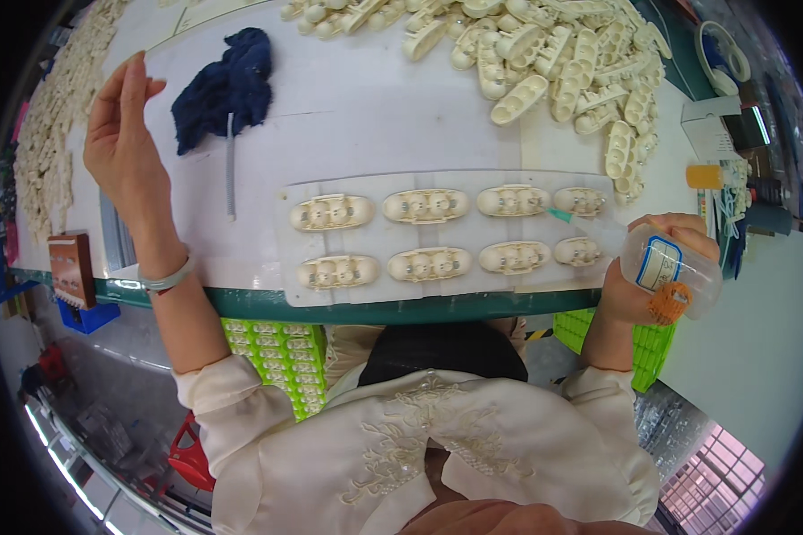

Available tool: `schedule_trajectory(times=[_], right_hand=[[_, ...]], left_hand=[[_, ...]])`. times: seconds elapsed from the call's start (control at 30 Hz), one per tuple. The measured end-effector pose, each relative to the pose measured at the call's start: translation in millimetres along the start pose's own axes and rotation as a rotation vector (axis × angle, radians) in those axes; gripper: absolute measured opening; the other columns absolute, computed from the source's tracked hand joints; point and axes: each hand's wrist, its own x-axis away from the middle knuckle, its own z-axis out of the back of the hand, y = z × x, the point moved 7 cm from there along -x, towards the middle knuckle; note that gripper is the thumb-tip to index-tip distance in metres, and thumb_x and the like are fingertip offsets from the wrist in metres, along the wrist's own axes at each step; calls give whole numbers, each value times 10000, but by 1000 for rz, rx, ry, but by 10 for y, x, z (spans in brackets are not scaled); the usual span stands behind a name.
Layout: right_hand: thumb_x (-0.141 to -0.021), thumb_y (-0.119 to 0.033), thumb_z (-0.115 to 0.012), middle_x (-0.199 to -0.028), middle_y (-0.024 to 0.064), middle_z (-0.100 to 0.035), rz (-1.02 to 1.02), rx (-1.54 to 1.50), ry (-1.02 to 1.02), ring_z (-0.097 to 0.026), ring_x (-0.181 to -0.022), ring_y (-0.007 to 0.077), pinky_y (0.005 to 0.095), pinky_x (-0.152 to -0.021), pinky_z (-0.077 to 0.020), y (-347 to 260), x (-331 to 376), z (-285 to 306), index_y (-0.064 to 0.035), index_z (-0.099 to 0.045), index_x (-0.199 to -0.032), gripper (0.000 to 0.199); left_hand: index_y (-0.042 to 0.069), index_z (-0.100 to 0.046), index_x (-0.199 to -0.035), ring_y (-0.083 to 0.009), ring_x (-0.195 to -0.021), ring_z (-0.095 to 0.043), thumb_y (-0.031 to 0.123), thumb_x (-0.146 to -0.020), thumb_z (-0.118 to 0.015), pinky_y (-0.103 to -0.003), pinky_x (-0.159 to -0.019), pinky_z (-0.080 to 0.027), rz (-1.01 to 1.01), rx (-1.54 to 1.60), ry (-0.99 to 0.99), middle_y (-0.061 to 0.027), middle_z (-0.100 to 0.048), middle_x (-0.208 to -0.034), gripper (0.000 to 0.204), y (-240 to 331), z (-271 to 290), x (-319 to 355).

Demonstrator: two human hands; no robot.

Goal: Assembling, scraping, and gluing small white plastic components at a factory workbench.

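Observation:
In my right hand (620,294) is a clear plastic squeeze bottle (700,272) with a blue-edged label and an orange patch. Its green nozzle tip (559,215) points left, between two cream oval plastic parts (513,201) in the back row of a pale flat tray (357,299). Two rows of such parts, each with rounded cups, lie in that tray. My left hand (129,143) is raised at the far left, its fingers stretched upward and loosely bent, with nothing visible in it. A dark blue cloth (227,89) lies to its right, beside a thin grey stick (231,178).
A heap of cream parts (562,71) covers the back right; another pile (49,169) of small pieces lines the far left. A brown block (71,267) sits near the left front edge. Below the green table edge (375,309) stands a green crate (281,357) of parts.

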Motion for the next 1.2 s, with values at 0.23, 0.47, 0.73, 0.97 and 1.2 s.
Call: schedule_trajectory(times=[0.23,0.47,0.73,0.97,1.2], right_hand=[[-810,-327,-611,-829,149,-523,-39,-188,-91,-541,-760,215,260,-639,-473,140,38,-83,1,-449,-944,389],[-793,-245,-652,-829,153,-559,-34,-182,-152,-552,-773,206,268,-674,-464,135,5,-118,-14,-456,-947,339],[-806,-209,-587,-812,153,-523,-86,-265,-37,-538,-752,211,258,-647,-461,215,22,23,5,-459,-923,275],[-817,-300,-550,-806,137,-512,-39,-116,-42,-527,-774,211,265,-647,-456,240,72,50,8,-454,-926,341],[-831,-347,-525,-815,125,-519,-143,-134,-78,-531,-782,198,264,-681,-452,323,73,32,2,-452,-916,367]], left_hand=[[-14,-632,-1022,-24,-573,-410,141,-921,-540,-177,-580,-407,-22,4,-38,-20,-611,-776,207,-28,-130,64],[9,-658,-966,5,-492,-393,167,-907,-569,-145,-425,-270,-66,-124,-84,11,-577,-678,190,-3,-204,119],[5,-605,-1086,-49,-626,-572,97,-900,-559,-154,-568,-441,-187,-171,-18,-43,-652,-892,213,0,-180,92],[2,-574,-1141,-103,-743,-650,74,-914,-518,-195,-660,-524,-100,-108,-149,-100,-661,-989,245,-9,-243,104],[13,-611,-1096,6,-433,-446,112,-918,-528,-132,-392,-326,-18,-145,-160,-97,-676,-948,220,-24,-299,137]])
